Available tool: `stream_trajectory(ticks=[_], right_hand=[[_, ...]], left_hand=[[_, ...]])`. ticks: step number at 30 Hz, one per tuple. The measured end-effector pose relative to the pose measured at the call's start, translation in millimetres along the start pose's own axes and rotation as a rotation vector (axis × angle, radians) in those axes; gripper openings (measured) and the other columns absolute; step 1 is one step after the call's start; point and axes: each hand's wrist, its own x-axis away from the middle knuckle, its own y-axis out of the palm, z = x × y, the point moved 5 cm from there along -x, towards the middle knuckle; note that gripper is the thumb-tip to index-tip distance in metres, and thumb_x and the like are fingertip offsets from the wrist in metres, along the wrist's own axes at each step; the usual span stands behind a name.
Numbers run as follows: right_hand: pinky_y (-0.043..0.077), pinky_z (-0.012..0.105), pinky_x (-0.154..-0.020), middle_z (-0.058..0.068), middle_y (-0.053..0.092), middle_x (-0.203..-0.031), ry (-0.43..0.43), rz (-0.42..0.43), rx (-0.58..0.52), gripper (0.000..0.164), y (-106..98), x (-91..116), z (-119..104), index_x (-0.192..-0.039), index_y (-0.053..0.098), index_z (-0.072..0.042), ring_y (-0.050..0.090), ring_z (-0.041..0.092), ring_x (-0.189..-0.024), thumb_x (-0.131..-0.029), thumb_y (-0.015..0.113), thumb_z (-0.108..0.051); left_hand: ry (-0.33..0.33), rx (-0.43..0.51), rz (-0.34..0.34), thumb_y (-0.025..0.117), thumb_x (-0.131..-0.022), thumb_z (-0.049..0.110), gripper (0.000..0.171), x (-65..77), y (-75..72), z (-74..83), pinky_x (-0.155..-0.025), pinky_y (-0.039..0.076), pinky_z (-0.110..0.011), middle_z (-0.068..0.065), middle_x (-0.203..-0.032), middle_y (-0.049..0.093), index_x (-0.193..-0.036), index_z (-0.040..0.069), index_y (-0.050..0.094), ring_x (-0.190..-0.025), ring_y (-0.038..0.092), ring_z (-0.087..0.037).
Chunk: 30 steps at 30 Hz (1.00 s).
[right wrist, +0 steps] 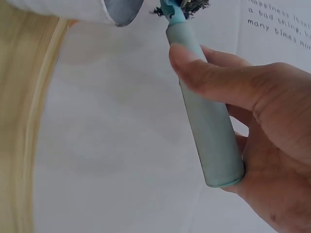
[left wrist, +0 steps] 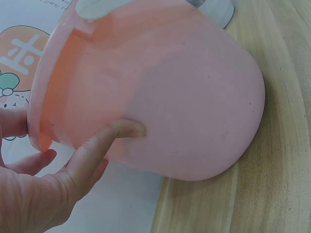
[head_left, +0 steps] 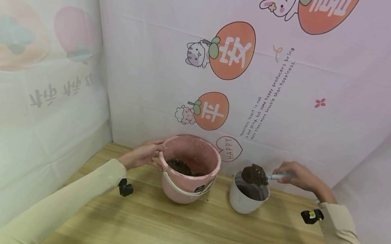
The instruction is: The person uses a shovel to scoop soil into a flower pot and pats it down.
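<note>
A pale cream left sleeve (head_left: 73,200) lies toward eight o'clock, its plain long cloth smooth and ending in a straight-edged cuff. Toward four o'clock, the matching right sleeve (head_left: 343,227) shows creases below its own cuff. A small, angular black device (head_left: 126,187) sits at the left cuff's five o'clock; a blocky black unit (head_left: 312,216) with a yellow patch sits at the right cuff's nine o'clock. Left fingers (left wrist: 92,148) and right fingers (right wrist: 228,59) are bare.
</note>
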Motion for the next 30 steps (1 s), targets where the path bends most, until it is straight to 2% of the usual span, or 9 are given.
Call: stream_trajectory(ticks=[5, 10, 17, 30], right_hand=[[0.042, 0.029, -0.066, -0.004, 0.071, -0.093, 0.075, -0.028, 0.252, 0.022, -2.6, -2.3, -13.1, -0.103, 0.083, -0.011, 0.054, 0.013, -0.081, -0.082, 0.087, -0.014], [0.036, 0.035, -0.061, -0.005, 0.067, -0.087, 0.122, -0.037, 0.441, 0.023, -1.0, -8.9, -26.2, -0.094, 0.084, -0.020, 0.048, 0.017, -0.077, -0.075, 0.091, -0.009], [0.031, 0.039, -0.066, -0.005, 0.059, -0.079, 0.148, -0.039, 0.534, 0.028, 4.7, -13.7, -37.2, -0.086, 0.082, -0.021, 0.043, 0.019, -0.076, -0.071, 0.092, 0.000], [0.041, 0.046, -0.069, 0.000, 0.056, -0.077, 0.104, 0.056, 0.770, 0.029, 2.2, -21.2, -53.1, -0.089, 0.084, -0.016, 0.043, 0.024, -0.075, -0.074, 0.087, 0.008]], left_hand=[[0.007, -0.004, -0.008, 0.046, -0.107, 0.012, 0.067, -0.7, -0.1, -0.1, -0.098, 0.061, -0.058, -0.026, -0.173, 0.011, -0.168, 0.006, 0.016, -0.154, 0.026, -0.051], [0.006, -0.012, -0.005, 0.045, -0.107, 0.012, 0.068, -0.9, 0.0, 1.7, -0.099, 0.061, -0.058, -0.026, -0.173, 0.010, -0.168, 0.006, 0.015, -0.154, 0.026, -0.050], [-0.002, -0.009, -0.004, 0.046, -0.107, 0.012, 0.067, -0.7, 0.6, 0.8, -0.099, 0.061, -0.058, -0.024, -0.173, 0.011, -0.168, 0.007, 0.017, -0.153, 0.028, -0.050], [-0.004, -0.015, -0.002, 0.046, -0.107, 0.012, 0.069, 0.1, 1.5, 0.0, -0.097, 0.062, -0.056, -0.024, -0.173, 0.010, -0.168, 0.006, 0.015, -0.153, 0.029, -0.049]])
